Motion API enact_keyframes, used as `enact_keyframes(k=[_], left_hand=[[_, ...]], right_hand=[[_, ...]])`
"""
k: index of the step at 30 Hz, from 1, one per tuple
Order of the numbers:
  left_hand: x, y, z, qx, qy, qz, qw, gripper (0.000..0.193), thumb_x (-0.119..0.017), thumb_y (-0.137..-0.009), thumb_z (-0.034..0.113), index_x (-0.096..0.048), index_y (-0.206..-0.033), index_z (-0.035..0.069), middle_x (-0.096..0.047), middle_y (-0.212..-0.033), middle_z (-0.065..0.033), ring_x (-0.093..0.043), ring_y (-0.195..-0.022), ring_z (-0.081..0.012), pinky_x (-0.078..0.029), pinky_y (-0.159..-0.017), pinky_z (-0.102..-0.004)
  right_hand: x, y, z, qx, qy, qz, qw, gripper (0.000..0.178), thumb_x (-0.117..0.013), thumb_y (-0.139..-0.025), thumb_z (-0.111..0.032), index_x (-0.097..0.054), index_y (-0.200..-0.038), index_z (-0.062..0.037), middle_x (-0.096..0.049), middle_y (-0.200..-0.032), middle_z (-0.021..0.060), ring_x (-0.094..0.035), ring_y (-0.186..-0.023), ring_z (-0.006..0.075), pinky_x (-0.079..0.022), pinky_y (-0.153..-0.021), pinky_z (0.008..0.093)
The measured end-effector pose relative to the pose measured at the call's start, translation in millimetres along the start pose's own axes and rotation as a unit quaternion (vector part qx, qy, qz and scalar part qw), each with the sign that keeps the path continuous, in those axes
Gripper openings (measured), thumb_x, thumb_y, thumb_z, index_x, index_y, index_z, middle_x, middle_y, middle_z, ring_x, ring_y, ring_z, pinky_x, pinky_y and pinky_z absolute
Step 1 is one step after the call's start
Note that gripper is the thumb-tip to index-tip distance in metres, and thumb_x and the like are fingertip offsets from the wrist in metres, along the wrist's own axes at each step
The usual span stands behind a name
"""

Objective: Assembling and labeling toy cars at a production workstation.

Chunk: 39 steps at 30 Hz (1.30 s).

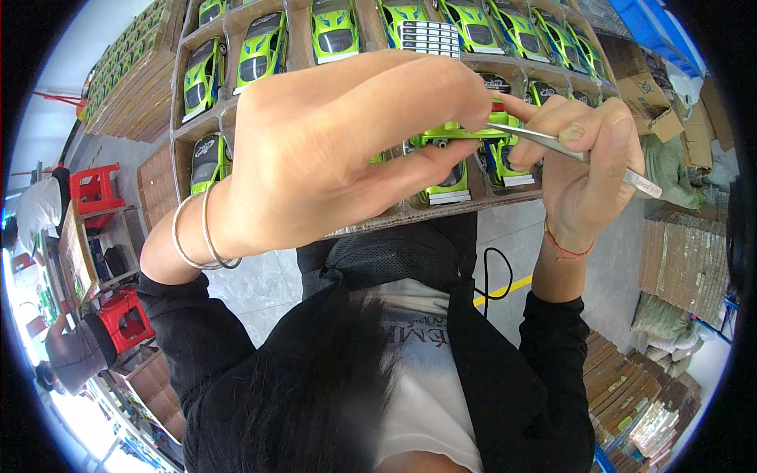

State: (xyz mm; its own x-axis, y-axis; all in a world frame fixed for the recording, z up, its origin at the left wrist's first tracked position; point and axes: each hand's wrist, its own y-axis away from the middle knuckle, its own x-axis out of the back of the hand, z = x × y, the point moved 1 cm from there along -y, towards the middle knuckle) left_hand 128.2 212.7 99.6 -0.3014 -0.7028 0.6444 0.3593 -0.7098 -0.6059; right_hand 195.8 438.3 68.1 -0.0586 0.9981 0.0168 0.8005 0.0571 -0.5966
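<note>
Currently pinching a green toy car (448,134) between thumb and fingers of the left hand (315,150); clasping metal tweezers (536,136) in the bent fingers of the right hand (585,177), pointed toward the car; holding both above a compartmented cardboard tray (473,204) of similar cars (335,38).

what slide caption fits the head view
Left hand holds a green car, right hand a metal tool, over a tray.

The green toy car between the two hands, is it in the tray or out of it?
Out: the left hand grips the toy car above the tray, partly hiding cars below.
</note>
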Motion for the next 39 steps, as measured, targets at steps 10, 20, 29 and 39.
enact_keyframes(k=[10, 20, 29, 39], left_hand=[[-2.1, 0.9, -4.3, -0.032, 0.0, 0.015, 0.999, 0.029, -0.084, -0.071, -0.006, -0.07, -0.097, -0.002, -0.071, -0.109, -0.0218, -0.072, -0.1, -0.0303, -0.059, -0.079, -0.034], [17.1, -37.3, -4.3, -0.07, -0.05, 0.005, 0.996, 0.026, -0.082, -0.074, -0.006, -0.07, -0.097, -0.004, -0.072, -0.107, -0.0237, -0.073, -0.095, -0.0263, -0.06, -0.077, -0.0296], [-57.9, -178.9, -143.8, -0.22, -0.099, 0.189, 0.952, 0.041, -0.073, -0.082, 0.005, -0.061, -0.121, 0.002, -0.07, -0.103, -0.0184, -0.069, -0.088, -0.037, -0.056, -0.072, -0.0415], [-139.6, -220.7, -234.5, 0.096, -0.199, 0.011, 0.975, 0.026, -0.072, -0.082, 0.026, -0.075, -0.102, 0.01, -0.075, -0.089, -0.011, -0.071, -0.086, -0.0337, -0.057, -0.078, -0.0443]], right_hand=[[1.5, -1.1, 1.5, 0.001, 0.001, -0.011, 1.0, 0.037, -0.028, -0.11, -0.029, -0.05, -0.09, -0.006, -0.063, -0.071, 0.0214, -0.06, -0.063, 0.0248, -0.051, -0.093, 0.062], [38.8, 5.5, -12.2, 0.023, -0.072, 0.149, 0.986, 0.045, -0.034, -0.109, -0.036, -0.055, -0.099, 0.0028, -0.067, -0.081, 0.0212, -0.068, -0.071, 0.029, -0.057, -0.082, 0.0523], [50.1, 44.0, 10.2, -0.181, 0.134, 0.152, 0.963, 0.036, -0.046, -0.106, -0.018, -0.067, -0.091, 0.0075, -0.07, -0.08, 0.0126, -0.067, -0.072, 0.0158, -0.053, -0.069, 0.0274], [63.4, 46.2, 13.3, -0.12, 0.097, 0.13, 0.979, 0.027, -0.054, -0.102, -0.011, -0.069, -0.089, 0.0077, -0.071, -0.076, 0.0115, -0.068, -0.067, 0.0152, -0.053, -0.062, 0.0274]])
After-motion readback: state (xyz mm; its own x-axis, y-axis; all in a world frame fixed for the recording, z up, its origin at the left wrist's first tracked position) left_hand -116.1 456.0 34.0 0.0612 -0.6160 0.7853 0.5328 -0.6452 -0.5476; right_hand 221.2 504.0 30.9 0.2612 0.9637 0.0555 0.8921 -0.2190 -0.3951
